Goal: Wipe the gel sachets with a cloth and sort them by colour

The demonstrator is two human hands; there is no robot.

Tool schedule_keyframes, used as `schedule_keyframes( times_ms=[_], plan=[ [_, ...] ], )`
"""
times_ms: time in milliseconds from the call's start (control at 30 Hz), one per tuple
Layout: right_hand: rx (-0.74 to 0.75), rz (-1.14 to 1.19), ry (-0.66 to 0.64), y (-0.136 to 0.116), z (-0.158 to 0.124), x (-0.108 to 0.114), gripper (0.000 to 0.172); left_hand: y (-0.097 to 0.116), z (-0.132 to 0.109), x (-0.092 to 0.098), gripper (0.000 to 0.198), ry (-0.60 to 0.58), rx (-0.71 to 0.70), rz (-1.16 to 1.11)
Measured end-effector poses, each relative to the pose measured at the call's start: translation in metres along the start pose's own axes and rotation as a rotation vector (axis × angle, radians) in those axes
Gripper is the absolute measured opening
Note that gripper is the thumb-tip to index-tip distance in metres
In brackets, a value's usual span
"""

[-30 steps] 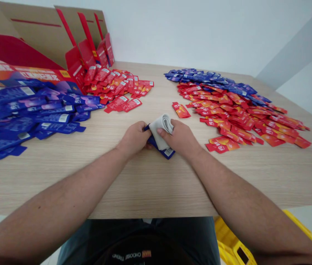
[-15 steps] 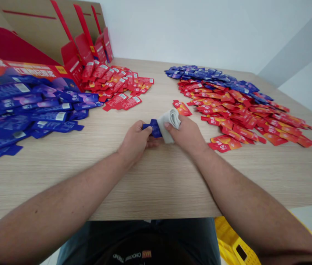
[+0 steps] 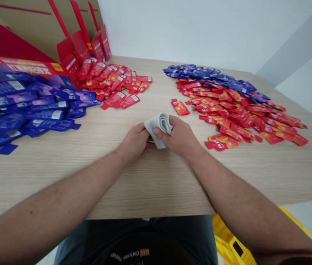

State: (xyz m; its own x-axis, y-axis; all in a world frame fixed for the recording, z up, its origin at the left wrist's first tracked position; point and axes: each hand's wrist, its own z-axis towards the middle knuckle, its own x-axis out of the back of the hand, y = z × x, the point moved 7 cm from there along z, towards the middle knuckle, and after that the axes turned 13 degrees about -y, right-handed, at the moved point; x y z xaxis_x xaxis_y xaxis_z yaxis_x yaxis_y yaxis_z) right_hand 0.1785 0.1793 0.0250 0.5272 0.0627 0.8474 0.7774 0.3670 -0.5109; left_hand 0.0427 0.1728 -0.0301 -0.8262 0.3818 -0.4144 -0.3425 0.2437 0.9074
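A folded, rolled-over light grey cloth [image 3: 153,126] is held above the table in front of me. My right hand [image 3: 183,135] is closed around its right side, thumb pressed on top. On the other side, my left hand [image 3: 134,142] is closed with its fingertips tucked at and under the cloth's edge. The blue sachet that showed in this hand a moment ago is covered by the cloth now. A single red sachet [image 3: 180,107] lies just beyond my right hand.
To the left lies a heap of blue sachets [image 3: 4,123], with red ones [image 3: 114,81] behind it, beside open cartons [image 3: 62,75]. More red sachets [image 3: 227,110] and blue sachets [image 3: 208,75] are spread on the right. A yellow basket [image 3: 233,243] stands below the table [image 3: 150,187].
The cloth in my right hand has moved left, over the blue sachet and up against my left fingers. The blue sachet has gone out of sight beneath it.
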Motion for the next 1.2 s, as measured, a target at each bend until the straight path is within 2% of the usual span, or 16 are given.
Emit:
schedule_keyframes(
  times_ms=[67, 167, 333, 467, 600, 667, 767, 867, 967, 1033, 1067, 1133, 1200],
  plan=[
    [-0.060, -0.018, -0.001, 0.006, 0.000, 0.001, 0.037, -0.001, 0.000, 0.003, 0.006, 0.030, 0.030, 0.012],
    [-0.147, -0.023, 0.064, 0.013, -0.002, 0.009, 0.038, -0.002, -0.001, 0.005, 0.005, 0.064, 0.078, 0.045],
    [0.054, -0.024, -0.030, -0.007, -0.002, -0.002, 0.037, 0.001, 0.001, 0.002, 0.008, -0.002, 0.064, -0.018],
    [-0.055, -0.031, 0.016, 0.000, -0.003, -0.002, 0.037, -0.003, 0.001, 0.004, 0.009, -0.003, 0.094, -0.065],
    [0.037, 0.006, -0.040, -0.005, -0.002, -0.003, 0.037, -0.002, 0.002, 0.001, 0.011, -0.058, 0.041, 0.007],
    [-0.017, 0.032, -0.052, 0.002, 0.000, 0.002, 0.038, 0.000, 0.003, 0.003, 0.009, -0.030, 0.010, 0.056],
    [-0.148, 0.080, 0.068, 0.022, -0.001, 0.021, 0.038, 0.004, 0.002, 0.005, 0.003, 0.019, -0.013, 0.119],
    [-0.127, 0.188, 0.144, 0.027, -0.002, 0.031, 0.040, 0.007, -0.001, 0.005, 0.005, 0.015, -0.022, 0.060],
    [-0.078, 0.248, -0.028, 0.023, 0.002, 0.014, 0.042, 0.006, -0.004, -0.001, 0.011, -0.061, 0.028, -0.076],
    [-0.115, 0.193, -0.103, 0.025, 0.005, 0.006, 0.040, 0.005, -0.005, -0.002, 0.010, -0.095, 0.049, -0.126],
    [-0.151, 0.152, -0.085, 0.028, 0.005, 0.007, 0.038, 0.006, -0.005, -0.001, 0.010, -0.092, 0.038, -0.137],
    [-0.206, 0.107, 0.034, 0.034, 0.004, 0.018, 0.036, 0.009, -0.004, 0.003, 0.010, -0.066, -0.011, -0.144],
    [-0.176, 0.134, 0.134, 0.033, 0.001, 0.026, 0.040, 0.010, -0.004, 0.005, 0.011, -0.055, -0.038, -0.142]
  ],
)
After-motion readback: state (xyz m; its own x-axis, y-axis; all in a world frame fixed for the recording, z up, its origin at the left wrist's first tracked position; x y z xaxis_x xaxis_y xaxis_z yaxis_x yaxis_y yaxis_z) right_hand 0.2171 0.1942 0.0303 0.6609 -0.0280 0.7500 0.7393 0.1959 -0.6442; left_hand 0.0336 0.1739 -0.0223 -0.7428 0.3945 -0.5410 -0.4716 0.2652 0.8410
